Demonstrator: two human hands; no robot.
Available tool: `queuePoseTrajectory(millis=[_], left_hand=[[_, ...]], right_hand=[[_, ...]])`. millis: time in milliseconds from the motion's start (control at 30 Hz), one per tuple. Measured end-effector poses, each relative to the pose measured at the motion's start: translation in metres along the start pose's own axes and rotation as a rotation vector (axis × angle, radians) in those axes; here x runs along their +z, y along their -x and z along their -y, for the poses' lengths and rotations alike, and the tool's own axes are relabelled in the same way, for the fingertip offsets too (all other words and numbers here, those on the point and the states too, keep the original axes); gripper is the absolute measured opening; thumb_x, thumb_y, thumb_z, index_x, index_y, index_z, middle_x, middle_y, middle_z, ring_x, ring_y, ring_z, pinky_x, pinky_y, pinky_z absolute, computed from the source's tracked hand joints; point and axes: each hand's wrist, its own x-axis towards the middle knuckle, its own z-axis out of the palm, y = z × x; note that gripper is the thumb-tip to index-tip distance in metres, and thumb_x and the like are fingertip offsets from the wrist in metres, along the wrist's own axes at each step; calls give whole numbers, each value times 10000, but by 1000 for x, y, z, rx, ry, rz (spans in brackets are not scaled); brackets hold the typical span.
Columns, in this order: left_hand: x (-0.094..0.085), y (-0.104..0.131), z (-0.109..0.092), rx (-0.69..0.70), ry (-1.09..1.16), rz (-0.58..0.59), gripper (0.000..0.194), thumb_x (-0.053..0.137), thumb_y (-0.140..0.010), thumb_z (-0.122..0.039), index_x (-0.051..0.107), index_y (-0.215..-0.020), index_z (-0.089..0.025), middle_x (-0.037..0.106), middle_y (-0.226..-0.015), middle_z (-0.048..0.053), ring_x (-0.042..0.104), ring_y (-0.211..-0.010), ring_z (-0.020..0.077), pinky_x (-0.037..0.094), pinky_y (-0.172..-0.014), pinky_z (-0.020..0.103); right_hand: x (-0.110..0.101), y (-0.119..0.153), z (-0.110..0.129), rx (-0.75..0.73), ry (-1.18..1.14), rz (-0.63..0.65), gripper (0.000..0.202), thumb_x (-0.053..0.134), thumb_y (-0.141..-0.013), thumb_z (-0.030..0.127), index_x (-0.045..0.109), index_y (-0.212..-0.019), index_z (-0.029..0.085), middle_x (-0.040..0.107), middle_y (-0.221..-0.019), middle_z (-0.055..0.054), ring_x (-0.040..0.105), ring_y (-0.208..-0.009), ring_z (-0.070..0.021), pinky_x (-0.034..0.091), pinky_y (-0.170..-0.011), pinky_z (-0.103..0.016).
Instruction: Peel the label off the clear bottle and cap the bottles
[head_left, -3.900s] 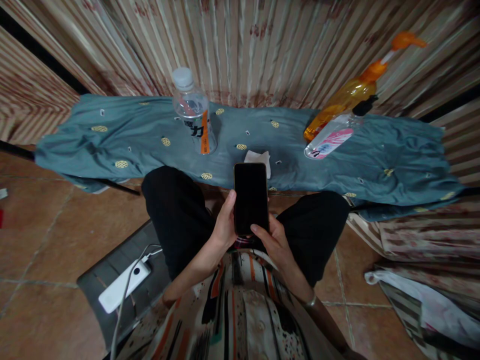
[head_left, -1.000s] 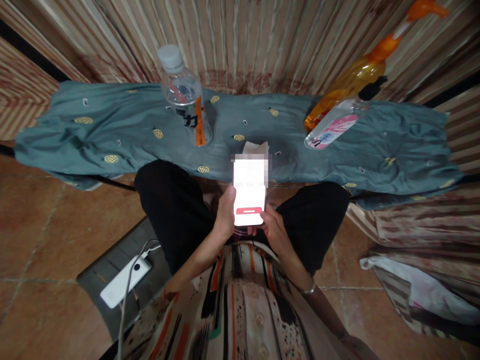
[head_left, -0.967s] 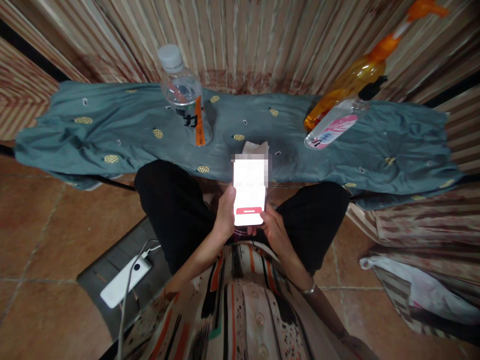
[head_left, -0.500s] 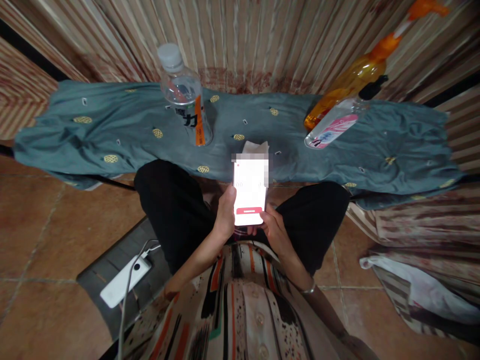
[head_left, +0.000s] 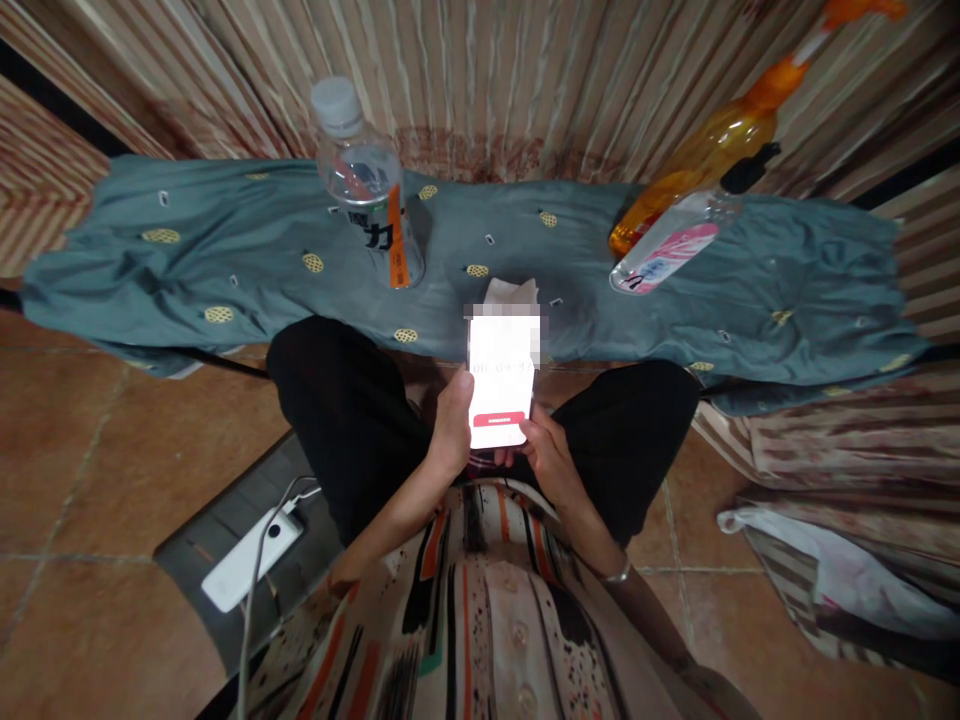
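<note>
A smartphone (head_left: 501, 390) with a bright white screen and a red button bar near its bottom is held upright between my two hands, over my lap. My left hand (head_left: 451, 420) grips its left edge, thumb along the side. At the lower right corner, my right hand (head_left: 547, 445) also clasps it, with the thumb tip beside the red bar; some of its fingers are hidden behind the phone. Just past the phone's top edge, a white crumpled tissue (head_left: 511, 292) lies on the cloth, partly covered from view.
On the teal pineapple-print cloth (head_left: 270, 220) over a narrow table stand a clear plastic bottle (head_left: 367, 200), an amber pump bottle (head_left: 690, 155) and a clear bottle with a pink label (head_left: 664, 245). A white power bank (head_left: 251, 560) with a cable lies at lower left. Curtains hang behind.
The digits on the phone screen have changed. Both hands keep their hold on the phone, and the view has shifted very slightly.
</note>
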Motion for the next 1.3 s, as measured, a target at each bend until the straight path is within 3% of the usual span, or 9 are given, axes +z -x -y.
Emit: queuePoseTrajectory(millis=[267, 700, 900, 1300], left_hand=[[3, 0, -1, 101, -37, -22, 653, 586, -856, -797, 702, -1050, -185, 756, -791, 49, 680, -576, 189, 460, -451, 277], [-1, 1, 0, 140, -119, 16, 652, 514, -902, -793, 721, -983, -180, 753, -791, 53, 625, -566, 167, 462, -501, 281], [2, 1, -3, 164, -143, 18, 668, 514, -894, -800, 717, -1036, -179, 766, -855, 63, 663, -655, 189, 481, -574, 297], [8, 2, -15, 234, -244, -4, 669, 536, -876, -810, 706, -913, -163, 742, -777, 43, 615, -626, 157, 473, -564, 271]], right_hand=[[-1, -1, -2, 7, 4, -14, 236, 506, -960, 458, 593, -945, 240, 659, -601, 30, 617, -530, -172, 481, -518, -288], [-2, -2, 0, 10, -3, -1, 276, 518, -953, 501, 596, -927, 237, 620, -574, 40, 582, -500, -162, 460, -492, -282], [-5, -2, 3, 11, 29, 41, 283, 497, -973, 496, 575, -887, 238, 614, -565, 38, 570, -510, -154, 438, -489, -272], [-5, -2, 3, -6, 61, 20, 272, 499, -972, 457, 561, -823, 238, 628, -558, 38, 554, -508, -147, 427, -514, -280]])
